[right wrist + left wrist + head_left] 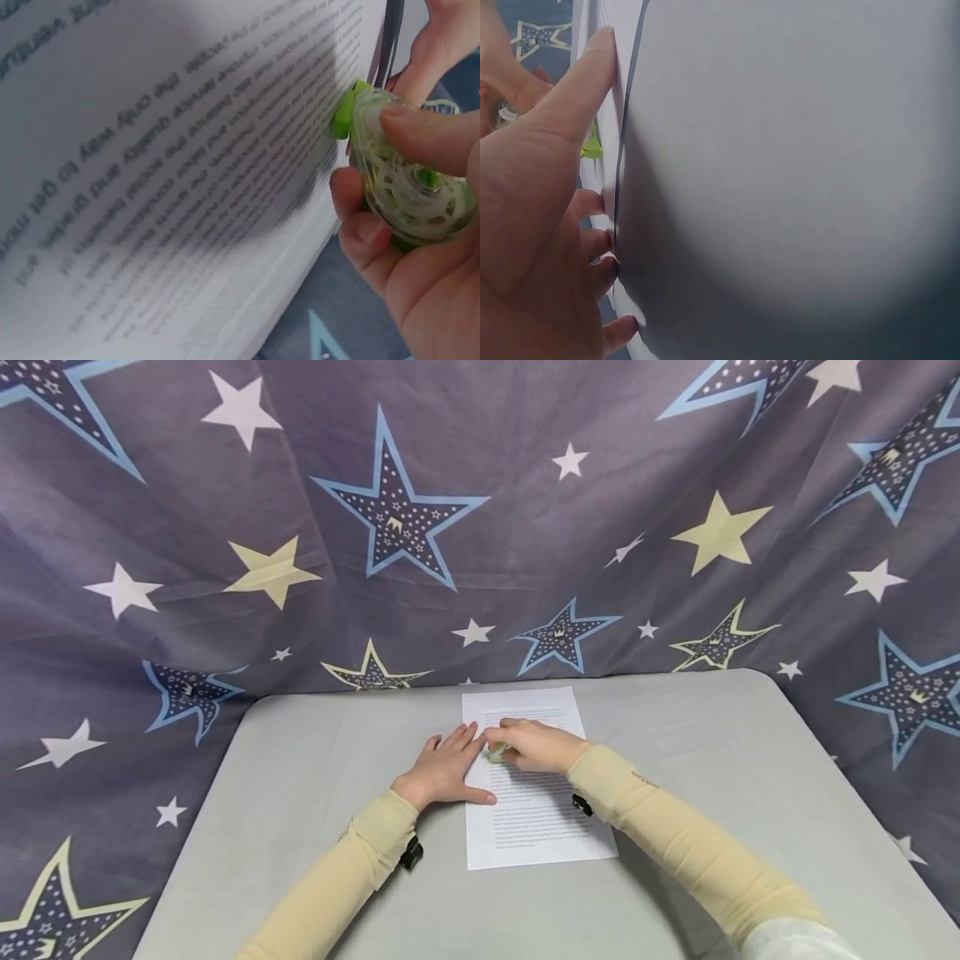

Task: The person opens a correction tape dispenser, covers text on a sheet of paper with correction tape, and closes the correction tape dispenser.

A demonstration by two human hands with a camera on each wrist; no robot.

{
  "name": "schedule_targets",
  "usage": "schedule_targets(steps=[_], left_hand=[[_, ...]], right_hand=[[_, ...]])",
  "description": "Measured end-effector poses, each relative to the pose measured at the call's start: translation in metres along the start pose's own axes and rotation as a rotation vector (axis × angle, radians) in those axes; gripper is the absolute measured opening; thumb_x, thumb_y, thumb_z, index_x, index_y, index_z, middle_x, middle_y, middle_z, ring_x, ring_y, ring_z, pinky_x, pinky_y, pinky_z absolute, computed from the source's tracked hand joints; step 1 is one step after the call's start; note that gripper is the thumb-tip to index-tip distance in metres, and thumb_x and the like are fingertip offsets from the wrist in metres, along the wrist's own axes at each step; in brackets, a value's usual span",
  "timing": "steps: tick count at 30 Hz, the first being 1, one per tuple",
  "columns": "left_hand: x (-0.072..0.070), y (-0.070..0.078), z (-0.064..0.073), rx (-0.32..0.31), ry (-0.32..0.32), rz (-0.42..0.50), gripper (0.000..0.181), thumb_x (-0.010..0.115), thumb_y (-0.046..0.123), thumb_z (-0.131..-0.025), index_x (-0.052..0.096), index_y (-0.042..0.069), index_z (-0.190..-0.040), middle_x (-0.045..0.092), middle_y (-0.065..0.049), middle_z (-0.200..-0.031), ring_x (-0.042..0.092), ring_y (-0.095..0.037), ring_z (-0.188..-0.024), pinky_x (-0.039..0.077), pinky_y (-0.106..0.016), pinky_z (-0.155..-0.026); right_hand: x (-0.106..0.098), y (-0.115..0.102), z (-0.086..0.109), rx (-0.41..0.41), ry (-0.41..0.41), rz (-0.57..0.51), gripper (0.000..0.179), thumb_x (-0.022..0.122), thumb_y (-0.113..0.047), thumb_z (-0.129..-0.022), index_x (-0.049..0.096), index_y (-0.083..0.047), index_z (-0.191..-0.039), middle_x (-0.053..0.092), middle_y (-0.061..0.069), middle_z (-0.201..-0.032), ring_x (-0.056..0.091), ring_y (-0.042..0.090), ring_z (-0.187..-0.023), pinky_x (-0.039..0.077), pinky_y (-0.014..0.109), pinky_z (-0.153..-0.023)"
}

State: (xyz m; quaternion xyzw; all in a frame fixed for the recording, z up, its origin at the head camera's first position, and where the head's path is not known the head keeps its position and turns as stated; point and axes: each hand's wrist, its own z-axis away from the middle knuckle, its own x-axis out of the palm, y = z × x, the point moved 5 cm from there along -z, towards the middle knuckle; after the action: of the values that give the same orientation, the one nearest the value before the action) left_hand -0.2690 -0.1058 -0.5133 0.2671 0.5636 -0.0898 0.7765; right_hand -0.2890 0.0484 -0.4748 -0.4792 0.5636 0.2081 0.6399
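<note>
A sheet of printed paper (540,839) lies lengthwise on the table. My left hand (442,772) rests over its left edge with the fingers spread and the thumb reaching onto the sheet. My right hand (538,746) grips a correction tape dispenser (409,199) with a clear round body and green parts inside. In the right wrist view the thumb presses on its side while curled fingers support it from below. Its green tip (343,116) is right at the printed lines, near the left side of the text. The left wrist view shows the left fingertips (602,244) along the paper's edge.
The pale grey table (300,793) extends on both sides of the sheet. A dark curtain with stars (480,527) hangs behind the table and at its sides. Small black devices (411,853) are strapped at both wrists, over beige sleeves (330,893).
</note>
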Motion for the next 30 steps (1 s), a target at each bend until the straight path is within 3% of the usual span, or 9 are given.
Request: schedule_targets(steps=[7, 23, 30], left_hand=[[-0.0018, -0.001, 0.0009, -0.003, 0.01, 0.02, 0.112, 0.078, 0.064, -0.084, 0.026, 0.008, -0.166, 0.015, -0.02, -0.173, 0.014, -0.036, -0.16, 0.016, -0.067, -0.121], [0.0034, -0.0051, 0.0003, -0.021, 0.003, 0.012, 0.114, 0.075, 0.07, -0.083, 0.023, 0.014, -0.168, 0.011, -0.013, -0.174, 0.01, -0.03, -0.161, 0.013, -0.064, -0.123], [0.004, -0.0031, 0.0003, -0.009, -0.009, 0.009, 0.113, 0.075, 0.067, -0.085, 0.021, 0.011, -0.167, 0.01, -0.015, -0.174, 0.01, -0.032, -0.161, 0.012, -0.065, -0.123]], right_hand=[[-0.0031, -0.0054, -0.0018, 0.019, -0.01, 0.063, 0.031, 0.069, 0.01, -0.088, 0.066, -0.008, -0.113, 0.067, 0.007, -0.104, 0.07, 0.021, -0.086, 0.058, 0.032, -0.079], [-0.0009, -0.0053, -0.0014, 0.019, -0.016, 0.067, 0.028, 0.07, 0.008, -0.091, 0.064, -0.01, -0.112, 0.067, 0.006, -0.104, 0.07, 0.021, -0.086, 0.058, 0.031, -0.078], [-0.0032, -0.0036, 0.0004, 0.028, -0.036, 0.059, 0.032, 0.069, 0.01, -0.089, 0.064, -0.011, -0.113, 0.068, 0.006, -0.106, 0.07, 0.021, -0.088, 0.058, 0.032, -0.08]])
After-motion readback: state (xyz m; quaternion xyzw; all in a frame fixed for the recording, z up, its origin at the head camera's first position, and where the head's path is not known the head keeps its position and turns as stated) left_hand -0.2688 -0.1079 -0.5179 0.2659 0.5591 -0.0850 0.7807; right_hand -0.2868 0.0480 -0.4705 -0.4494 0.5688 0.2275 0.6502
